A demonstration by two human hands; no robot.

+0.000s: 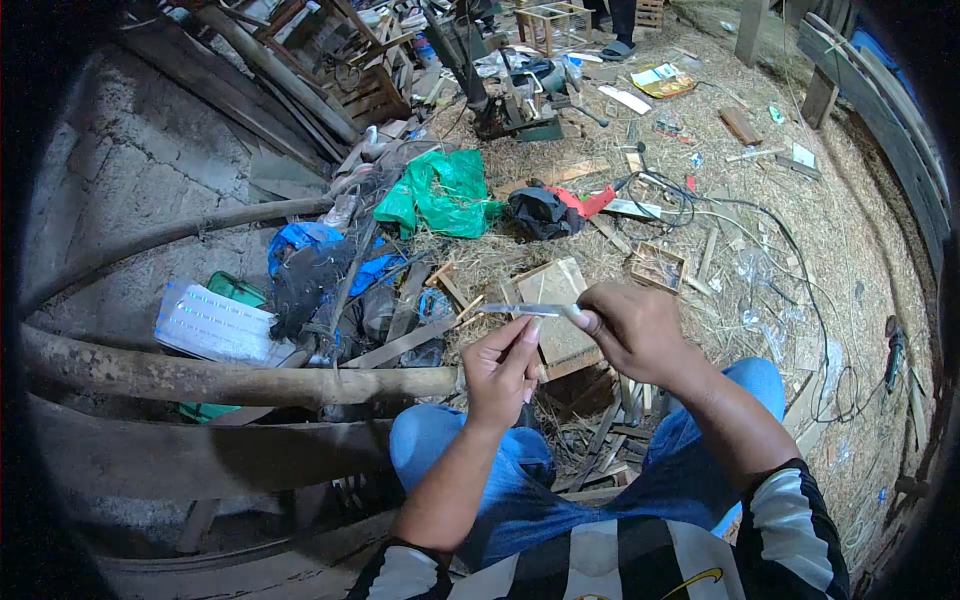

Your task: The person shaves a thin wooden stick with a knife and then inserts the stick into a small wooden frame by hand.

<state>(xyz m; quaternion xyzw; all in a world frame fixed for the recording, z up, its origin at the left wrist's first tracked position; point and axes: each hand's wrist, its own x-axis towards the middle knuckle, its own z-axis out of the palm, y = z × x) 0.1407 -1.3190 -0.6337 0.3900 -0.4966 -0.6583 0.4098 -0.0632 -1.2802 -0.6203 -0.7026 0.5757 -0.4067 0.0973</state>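
A thin, pale strip (505,309) is up in the air in front of the person, over the near left part of a flat wooden board (560,285). The left hand (500,375) pinches it from below, near its middle, with thumb and fingers. The right hand (640,335) grips its right end, with the fingers curled in. Two pinches probably help such a skinny thing stay level. The left tip pokes out free. I can't tell what the strip is made of.

Both arms reach out over the bent knees in blue jeans (735,390), maybe so the hands sit in easy sight. Just past the board's right corner, a small wooden tray (658,268) sits on the straw floor (860,250). Farther off, a red thing (595,202) touches a black cloth (545,212), with a green bag (440,190) to their left. A long pole (240,380) runs from the left side toward the left hand.
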